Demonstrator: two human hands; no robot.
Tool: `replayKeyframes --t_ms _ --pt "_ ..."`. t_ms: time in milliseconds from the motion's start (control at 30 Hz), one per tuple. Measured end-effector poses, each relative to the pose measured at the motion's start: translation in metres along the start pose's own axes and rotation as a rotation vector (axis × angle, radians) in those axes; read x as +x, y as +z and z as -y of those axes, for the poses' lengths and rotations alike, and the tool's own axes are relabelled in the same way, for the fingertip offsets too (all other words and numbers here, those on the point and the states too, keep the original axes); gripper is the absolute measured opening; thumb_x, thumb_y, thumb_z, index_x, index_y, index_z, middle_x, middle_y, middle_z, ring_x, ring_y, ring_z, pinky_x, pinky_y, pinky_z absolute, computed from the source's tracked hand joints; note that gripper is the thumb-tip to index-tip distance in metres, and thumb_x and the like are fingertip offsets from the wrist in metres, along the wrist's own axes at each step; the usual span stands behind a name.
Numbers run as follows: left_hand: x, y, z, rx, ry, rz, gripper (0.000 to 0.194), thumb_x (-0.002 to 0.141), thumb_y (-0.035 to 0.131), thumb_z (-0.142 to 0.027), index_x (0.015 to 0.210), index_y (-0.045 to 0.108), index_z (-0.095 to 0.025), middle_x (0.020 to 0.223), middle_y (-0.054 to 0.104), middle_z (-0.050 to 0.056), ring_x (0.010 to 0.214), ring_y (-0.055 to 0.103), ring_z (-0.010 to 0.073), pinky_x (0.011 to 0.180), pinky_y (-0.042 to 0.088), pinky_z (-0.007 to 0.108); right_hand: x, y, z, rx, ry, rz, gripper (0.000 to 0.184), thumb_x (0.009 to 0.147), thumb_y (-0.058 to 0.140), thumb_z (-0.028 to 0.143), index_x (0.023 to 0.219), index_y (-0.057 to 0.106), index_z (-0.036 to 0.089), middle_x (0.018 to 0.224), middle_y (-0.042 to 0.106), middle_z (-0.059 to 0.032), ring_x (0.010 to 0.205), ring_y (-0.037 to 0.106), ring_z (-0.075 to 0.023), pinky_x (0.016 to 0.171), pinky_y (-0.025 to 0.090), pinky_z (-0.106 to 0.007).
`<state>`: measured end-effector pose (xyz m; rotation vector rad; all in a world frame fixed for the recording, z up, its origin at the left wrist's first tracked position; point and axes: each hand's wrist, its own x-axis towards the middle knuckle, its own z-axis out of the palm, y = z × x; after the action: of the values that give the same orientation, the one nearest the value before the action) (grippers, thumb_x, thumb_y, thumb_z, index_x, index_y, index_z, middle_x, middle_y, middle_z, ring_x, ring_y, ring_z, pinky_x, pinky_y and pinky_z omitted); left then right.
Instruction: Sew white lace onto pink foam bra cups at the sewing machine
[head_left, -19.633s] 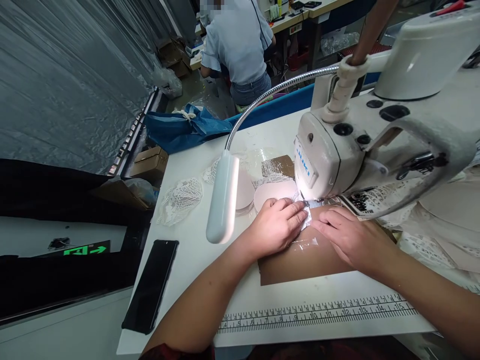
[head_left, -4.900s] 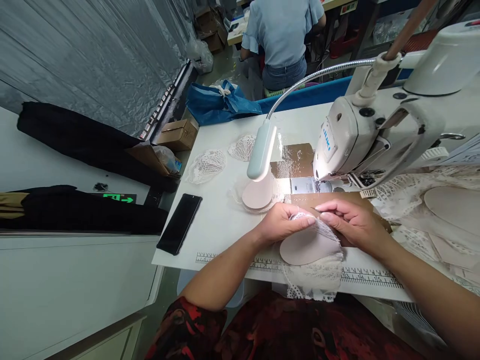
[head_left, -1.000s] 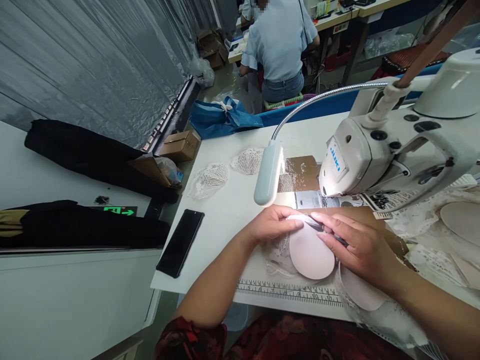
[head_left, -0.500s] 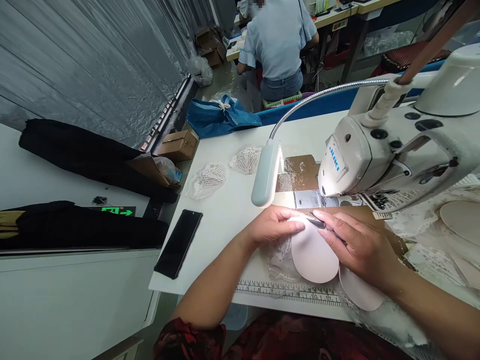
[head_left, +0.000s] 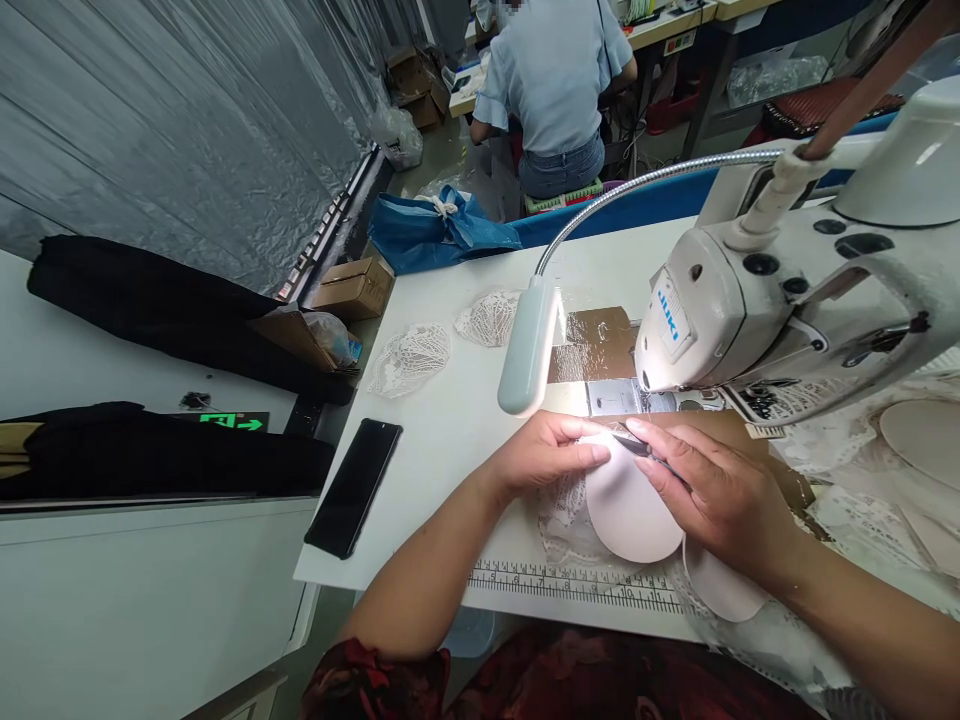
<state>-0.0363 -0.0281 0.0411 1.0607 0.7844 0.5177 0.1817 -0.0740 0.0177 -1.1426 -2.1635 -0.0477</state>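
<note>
Thumb and fingers of my left hand (head_left: 551, 455) pinch the upper edge of a pale pink, rounded bra cup (head_left: 636, 512). My right hand (head_left: 716, 500) is closed on small dark thread snips (head_left: 631, 445), whose tip lies at that same edge, close to the left fingertips. White lace (head_left: 564, 520) hangs beside and partly under the cup. A second pale cup (head_left: 724, 582) lies below my right hand, partly covered by it. Both hands are just in front of the sewing machine (head_left: 694, 310).
A lamp (head_left: 526, 350) on a bent metal neck hangs over the table close to my left hand. Two lace pieces (head_left: 412, 358) and a black phone (head_left: 354, 487) lie left. More lace and cups (head_left: 922, 440) are piled right. A ruler strip (head_left: 577, 588) runs along the front edge. A seated person (head_left: 559, 90) is beyond.
The bra cup has shifted very slightly to the right in the hands. Both hands keep their grip in nearly the same place; the whole view has moved a little.
</note>
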Motion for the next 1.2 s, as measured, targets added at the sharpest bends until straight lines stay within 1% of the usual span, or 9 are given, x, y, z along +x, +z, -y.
replayKeyframes --t_ms 133,333,467,567,667,867,967,1100,1200 --pt "0.002 0.001 0.001 0.022 0.002 0.019 0.032 0.078 0.074 -0.035 0.101 0.075 -0.013 0.091 0.073 0.007 0.086 0.065 0.0164 0.083 0.049 0.027 0.002 0.001 0.002 -0.011 -0.031 -0.027 0.045 0.087 0.060 0.016 0.132 0.056 0.018 0.105 0.074 -0.0088 0.091 0.071 -0.0220 0.081 0.057 -0.033" --pt "0.002 0.001 0.002 0.024 -0.052 0.015 0.021 0.080 0.070 -0.030 0.090 0.075 -0.013 0.089 0.071 0.005 0.082 0.063 0.0139 0.078 0.048 0.023 0.001 0.001 0.000 0.074 -0.049 0.034 0.043 0.088 0.056 0.011 0.129 0.057 0.019 0.106 0.074 -0.0072 0.089 0.071 -0.0211 0.079 0.057 -0.033" --pt "0.004 -0.001 0.005 0.051 -0.042 -0.042 0.021 0.076 0.069 -0.026 0.092 0.075 -0.013 0.092 0.071 0.006 0.087 0.062 0.0167 0.080 0.047 0.025 0.003 -0.002 -0.002 0.179 0.211 0.064 0.039 0.089 0.057 0.027 0.128 0.059 0.024 0.110 0.073 -0.0067 0.089 0.071 -0.0226 0.079 0.059 -0.035" --pt "0.005 -0.004 0.008 0.098 0.024 -0.073 0.017 0.073 0.068 -0.022 0.087 0.074 -0.013 0.099 0.069 0.007 0.092 0.061 0.0178 0.083 0.046 0.025 0.008 -0.006 -0.004 0.345 0.474 0.236 0.054 0.085 0.062 0.041 0.135 0.052 0.025 0.109 0.072 -0.0067 0.085 0.072 -0.0233 0.072 0.060 -0.036" --pt "0.006 -0.006 0.008 0.101 0.020 -0.070 0.018 0.072 0.065 -0.018 0.088 0.072 -0.014 0.100 0.069 0.006 0.094 0.061 0.0177 0.084 0.046 0.026 0.010 -0.008 -0.005 0.489 0.571 0.345 0.051 0.086 0.060 0.041 0.134 0.053 0.025 0.109 0.073 -0.0064 0.096 0.070 -0.0243 0.081 0.060 -0.037" --pt "0.008 0.004 0.008 0.209 0.111 -0.036 0.030 0.069 0.078 -0.023 0.096 0.070 -0.014 0.099 0.069 0.007 0.094 0.062 0.0186 0.087 0.046 0.028 0.009 -0.007 0.000 0.541 0.537 0.300 0.039 0.087 0.058 0.036 0.123 0.061 0.023 0.113 0.072 -0.0069 0.098 0.070 -0.0244 0.086 0.059 -0.039" --pt "0.009 0.007 0.010 0.159 0.028 -0.049 0.027 0.076 0.076 -0.034 0.090 0.072 -0.011 0.094 0.072 0.009 0.089 0.065 0.0196 0.082 0.049 0.029 0.009 -0.006 0.000 0.504 0.495 0.274 0.038 0.087 0.058 0.034 0.123 0.061 0.023 0.114 0.072 -0.0066 0.097 0.070 -0.0241 0.086 0.058 -0.038" --pt "0.007 0.006 0.010 0.113 -0.013 -0.088 0.029 0.078 0.074 -0.037 0.090 0.074 -0.011 0.091 0.073 0.010 0.083 0.066 0.0189 0.077 0.051 0.028 0.008 -0.009 -0.003 0.324 0.393 0.194 0.033 0.090 0.056 0.035 0.119 0.062 0.023 0.110 0.072 -0.0067 0.097 0.069 -0.0235 0.085 0.058 -0.037" --pt "0.006 0.003 0.009 0.120 0.002 -0.096 0.031 0.079 0.074 -0.038 0.094 0.075 -0.010 0.097 0.073 0.012 0.090 0.066 0.0207 0.080 0.051 0.029 0.005 -0.011 -0.004 0.172 0.234 0.130 0.035 0.092 0.053 0.037 0.124 0.059 0.023 0.111 0.071 -0.0084 0.099 0.069 -0.0238 0.080 0.058 -0.034"
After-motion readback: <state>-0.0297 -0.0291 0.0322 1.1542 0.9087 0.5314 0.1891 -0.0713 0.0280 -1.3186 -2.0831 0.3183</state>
